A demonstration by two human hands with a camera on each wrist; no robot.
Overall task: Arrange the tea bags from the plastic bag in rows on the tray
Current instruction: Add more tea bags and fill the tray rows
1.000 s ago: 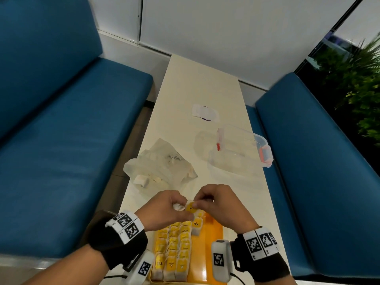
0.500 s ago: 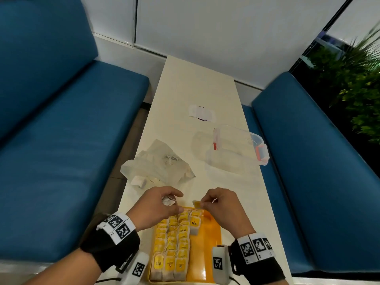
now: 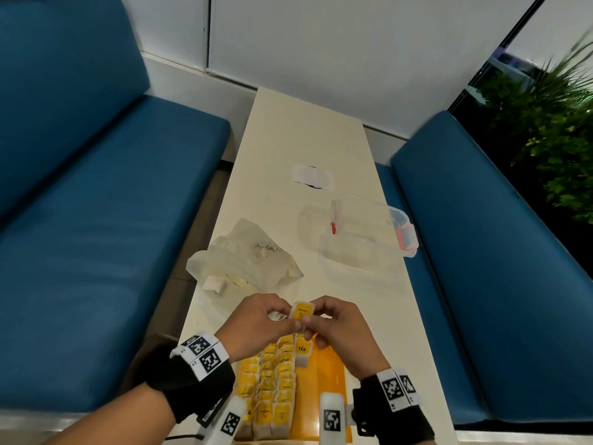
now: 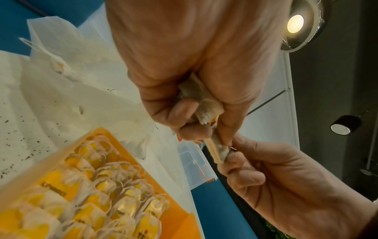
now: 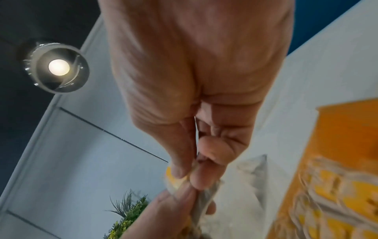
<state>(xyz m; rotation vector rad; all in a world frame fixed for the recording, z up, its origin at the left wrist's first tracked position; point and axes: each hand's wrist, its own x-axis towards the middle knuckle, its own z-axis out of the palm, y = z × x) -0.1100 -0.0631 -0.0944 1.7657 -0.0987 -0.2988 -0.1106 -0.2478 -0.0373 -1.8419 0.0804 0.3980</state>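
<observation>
Both hands, left hand (image 3: 256, 319) and right hand (image 3: 340, 326), pinch one tea bag (image 3: 301, 311) above the orange tray (image 3: 330, 374). The plastic bag (image 3: 244, 261) and clear box (image 3: 362, 242) lie beyond, near the table (image 3: 305, 130) edges.

Hands (image 3: 256, 319) back together on tea bag (image 3: 301, 311)

A narrow cream table (image 3: 308, 130) runs to a white panelled wall (image 3: 337, 46), blue padded benches (image 3: 106, 220) on either side; a green plant (image 3: 552, 123) stands right, a round ceiling lamp (image 5: 58, 67) glows overhead.
</observation>
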